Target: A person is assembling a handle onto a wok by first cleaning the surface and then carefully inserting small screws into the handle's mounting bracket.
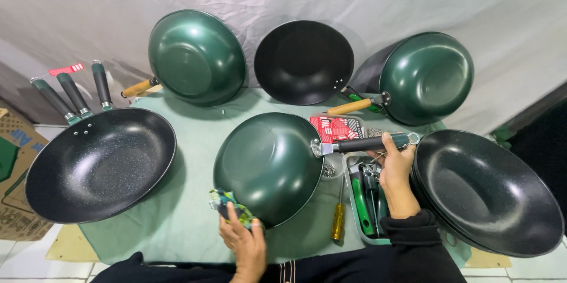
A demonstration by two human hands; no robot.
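Note:
A dark green wok [267, 165] is tilted with its rounded outside facing me, over the green cloth-covered table [189, 224]. My right hand [397, 171] grips its black and green handle [369, 143] at the right. My left hand [243, 241] holds a small green patterned rag [230, 203] against the wok's lower edge. Both sleeves are black.
A stack of black-lined woks [97, 162] sits at the left, another stack [487, 191] at the right. Three woks lean on the white backdrop: green [196, 57], black [303, 61], green [426, 77]. A tray of tools [366, 200], a yellow-handled screwdriver [338, 219] and a red card [336, 128] lie near my right hand.

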